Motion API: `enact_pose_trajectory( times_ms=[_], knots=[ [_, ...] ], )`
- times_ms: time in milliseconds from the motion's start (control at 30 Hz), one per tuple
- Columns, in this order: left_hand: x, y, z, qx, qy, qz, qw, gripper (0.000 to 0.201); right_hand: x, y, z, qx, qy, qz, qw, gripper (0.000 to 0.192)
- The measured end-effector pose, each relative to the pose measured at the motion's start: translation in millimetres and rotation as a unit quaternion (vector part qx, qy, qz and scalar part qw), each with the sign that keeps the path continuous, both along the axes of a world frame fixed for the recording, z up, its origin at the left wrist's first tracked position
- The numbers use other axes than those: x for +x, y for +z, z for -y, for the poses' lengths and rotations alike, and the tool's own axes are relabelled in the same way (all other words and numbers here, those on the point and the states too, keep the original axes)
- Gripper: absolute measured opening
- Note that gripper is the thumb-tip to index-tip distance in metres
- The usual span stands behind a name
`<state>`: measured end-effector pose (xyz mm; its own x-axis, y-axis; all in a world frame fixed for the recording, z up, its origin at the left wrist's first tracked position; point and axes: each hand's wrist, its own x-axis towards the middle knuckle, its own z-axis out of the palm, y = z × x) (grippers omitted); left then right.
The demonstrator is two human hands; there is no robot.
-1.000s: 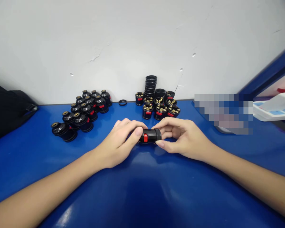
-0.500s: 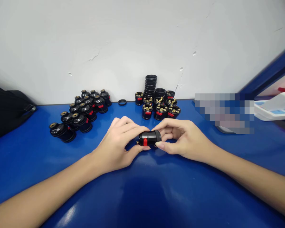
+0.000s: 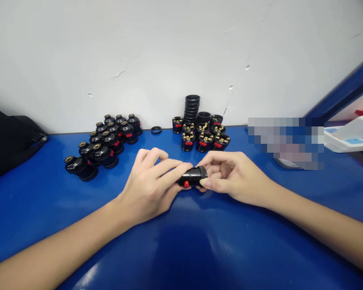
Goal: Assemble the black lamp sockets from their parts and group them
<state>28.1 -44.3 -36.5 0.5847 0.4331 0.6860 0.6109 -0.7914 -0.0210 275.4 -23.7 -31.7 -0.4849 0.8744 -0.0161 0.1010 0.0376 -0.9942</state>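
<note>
White wall [image 3: 175, 48], blue table [image 3: 181, 253], black bag [image 3: 10, 141] far left. Left hand [image 3: 149, 183] and right hand [image 3: 234, 175] face each other at centre; capped sockets [image 3: 109, 141] stand behind-left, open sockets [image 3: 205, 146] behind-right. Both hands clamp 1 sideways black socket [image 3: 194, 176] between them; 1 loose ring [image 3: 156, 132] lies beyond.

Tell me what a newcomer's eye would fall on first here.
Probably the black cylinder with its red tab, held sideways between the left hand and right hand over the blue table. Next, perhaps, the domed black pieces grouped farther back on the left, and the ribbed black stack behind the open black pieces.
</note>
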Motion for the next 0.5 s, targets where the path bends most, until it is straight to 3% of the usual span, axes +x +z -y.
enact_pose_trajectory(
  times_ms=[200, 500],
  knots=[
    [-0.4, -0.7, -2.2, -0.024, -0.01, 0.004, 1.0, 0.024, 1.7, -3.3, -0.3, 0.008, 0.012, 0.008, 1.0, 0.038],
    [-4.3, -2.7, -6.6, -0.114, 0.007, 0.068, 0.991, 0.039, 5.0, -9.2, 4.7, 0.165, 0.005, 0.022, 0.986, 0.042]
  ],
)
